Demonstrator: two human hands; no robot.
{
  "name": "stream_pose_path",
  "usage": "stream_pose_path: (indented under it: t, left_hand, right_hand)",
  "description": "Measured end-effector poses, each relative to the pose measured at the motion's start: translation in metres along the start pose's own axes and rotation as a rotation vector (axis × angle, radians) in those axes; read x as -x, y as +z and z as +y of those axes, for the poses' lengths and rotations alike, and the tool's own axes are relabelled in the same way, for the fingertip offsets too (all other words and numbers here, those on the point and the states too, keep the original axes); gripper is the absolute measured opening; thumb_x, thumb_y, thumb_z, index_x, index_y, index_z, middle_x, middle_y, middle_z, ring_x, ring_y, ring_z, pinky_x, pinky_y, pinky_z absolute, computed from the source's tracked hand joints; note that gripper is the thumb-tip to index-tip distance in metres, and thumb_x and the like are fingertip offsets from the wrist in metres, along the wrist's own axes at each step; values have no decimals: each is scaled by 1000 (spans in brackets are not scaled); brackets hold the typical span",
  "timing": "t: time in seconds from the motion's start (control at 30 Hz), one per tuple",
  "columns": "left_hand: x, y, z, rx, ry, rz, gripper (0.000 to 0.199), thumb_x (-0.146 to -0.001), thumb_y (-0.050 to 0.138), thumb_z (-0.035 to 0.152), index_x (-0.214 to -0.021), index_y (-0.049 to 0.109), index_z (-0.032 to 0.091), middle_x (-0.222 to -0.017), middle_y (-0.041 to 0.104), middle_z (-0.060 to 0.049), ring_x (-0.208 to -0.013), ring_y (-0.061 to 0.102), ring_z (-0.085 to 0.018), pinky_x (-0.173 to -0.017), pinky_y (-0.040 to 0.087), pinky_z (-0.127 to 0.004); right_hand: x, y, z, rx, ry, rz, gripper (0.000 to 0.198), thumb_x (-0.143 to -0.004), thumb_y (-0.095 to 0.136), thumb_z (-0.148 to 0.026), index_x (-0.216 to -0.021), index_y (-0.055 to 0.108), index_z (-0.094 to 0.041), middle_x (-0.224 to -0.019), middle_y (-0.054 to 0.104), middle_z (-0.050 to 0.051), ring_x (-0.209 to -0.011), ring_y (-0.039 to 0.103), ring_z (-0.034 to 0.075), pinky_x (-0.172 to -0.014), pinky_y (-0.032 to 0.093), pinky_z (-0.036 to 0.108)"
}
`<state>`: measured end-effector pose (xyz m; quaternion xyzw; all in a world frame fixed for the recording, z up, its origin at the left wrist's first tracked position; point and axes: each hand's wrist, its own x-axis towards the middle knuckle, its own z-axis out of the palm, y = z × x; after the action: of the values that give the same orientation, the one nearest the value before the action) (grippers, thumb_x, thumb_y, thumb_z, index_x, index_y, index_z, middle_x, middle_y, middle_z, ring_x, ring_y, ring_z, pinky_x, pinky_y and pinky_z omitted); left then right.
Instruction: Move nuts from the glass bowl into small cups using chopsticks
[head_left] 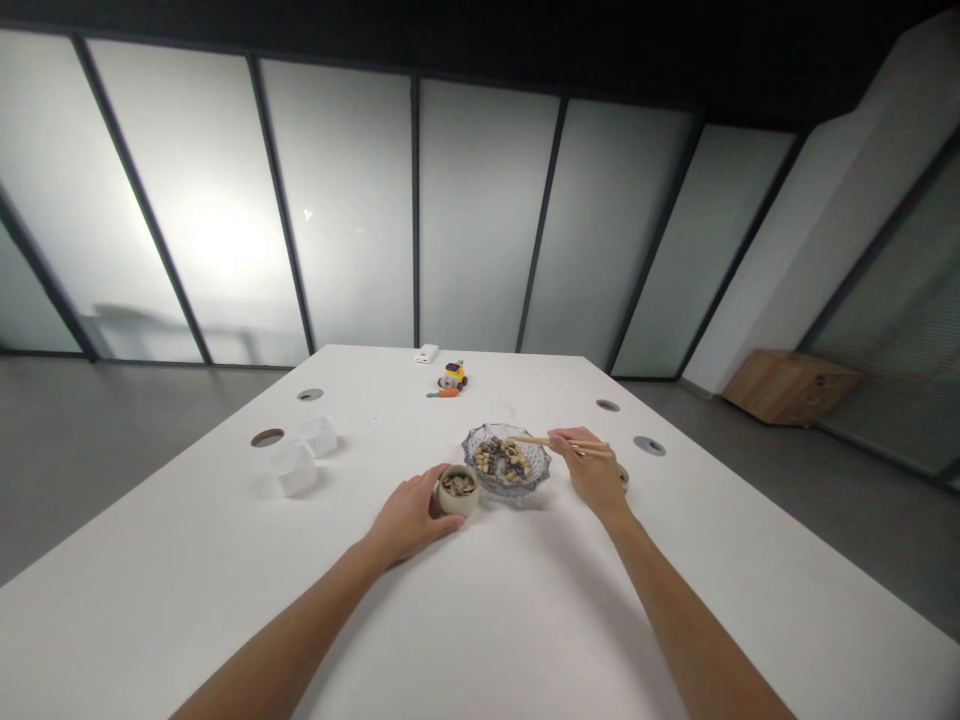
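My left hand is wrapped round a small pale cup that holds striped sunflower seeds. Just right of the cup stands a scalloped clear glass bowl with a mix of peanuts and dark seeds in it. My right hand grips a pair of wooden chopsticks, their tips over the bowl's contents. Whether the tips pinch anything is too small to tell. Partly hidden behind my right hand is another small round container.
Two clear plastic tubs stand on the left of the white table. Farther back are a yellow toy vehicle, a toy carrot and a white box-like device. Round cable holes sit along both sides.
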<state>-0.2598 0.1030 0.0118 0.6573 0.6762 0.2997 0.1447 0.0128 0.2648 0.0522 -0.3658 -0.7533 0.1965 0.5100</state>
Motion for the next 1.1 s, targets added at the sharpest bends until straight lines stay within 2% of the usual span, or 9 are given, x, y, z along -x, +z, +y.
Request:
stream_pose_path:
  t: [0.07, 0.17, 0.33, 0.5, 0.7, 0.77, 0.83, 0.97, 1.1]
  left_hand:
    - [0, 0, 1, -3, -14, 0, 73, -78, 80, 40, -145, 56, 29, -138, 72, -7, -123, 66, -34, -107, 50, -45]
    - [1, -1, 2, -12, -19, 5, 72, -78, 79, 40, -145, 55, 29, -137, 72, -7, -122, 67, -33, -107, 50, -45]
    - [0, -1, 1, -36, -8, -3, 72, -79, 78, 42, -146, 54, 28, -139, 71, -8, -123, 66, -34, -107, 49, -44]
    - [-1, 3, -4, -61, -36, 11, 85, -81, 77, 48, -155, 45, 24, -144, 67, -14, -130, 64, -36, -109, 48, -46]
    - [-6, 1, -4, -4, -16, 13, 73, -83, 76, 45, -149, 52, 24, -142, 69, -12, -128, 65, -33, -109, 50, -44]
    - [-6, -2, -1, 12, -8, 30, 66, -81, 77, 43, -142, 58, 25, -134, 72, -10, -122, 68, -32, -105, 52, -44]
    - [-5, -3, 3, -5, 14, 67, 64, -78, 79, 40, -137, 61, 25, -130, 73, -10, -119, 68, -32, -105, 52, -45]
    - [-7, -1, 21, -39, 93, 132, 62, -77, 80, 39, -134, 62, 24, -127, 72, -11, -117, 66, -34, -105, 51, -49]
    - [-22, 8, 61, -11, 163, 171, 64, -76, 83, 41, -134, 60, 24, -127, 71, -10, -118, 65, -33, -106, 50, -49]
  right_hand:
    - [1, 2, 2, 6, 4, -61, 52, -93, 56, -72, -85, 75, -24, -95, 80, 9, -92, 76, 26, -89, 60, 40]
    - [1, 2, 2, -63, 114, -135, 48, -91, 57, -71, -84, 73, -26, -87, 80, 6, -80, 78, 25, -75, 63, 39]
    - [-2, -7, -3, -199, 191, 10, 52, -85, 63, -75, -88, 72, -23, -84, 78, 7, -74, 79, 27, -65, 64, 37]
    - [-3, -26, -10, -234, 53, 242, 52, -93, 59, -72, -92, 69, -21, -91, 74, 8, -77, 77, 25, -69, 63, 38]
    - [-5, -69, -12, 239, -311, 581, 57, -106, 32, -66, -77, 60, -26, -85, 68, 11, -91, 68, 28, -90, 56, 49]
    - [-6, -80, -6, 377, -369, 522, 56, -107, 30, -62, -76, 59, -26, -83, 68, 11, -88, 66, 28, -89, 54, 47]
    - [-5, -83, 1, 508, -360, 323, 51, -108, 34, -54, -79, 63, -24, -83, 68, 10, -81, 65, 24, -78, 53, 39]
    - [5, -75, 13, 828, -178, -97, 30, -102, 55, -46, -99, 74, -24, -104, 71, 9, -77, 66, 19, -58, 41, 28]
    - [14, -63, 20, 975, -24, -223, 46, -92, 70, -55, -130, 69, -29, -132, 66, 11, -95, 71, 25, -62, 45, 29]
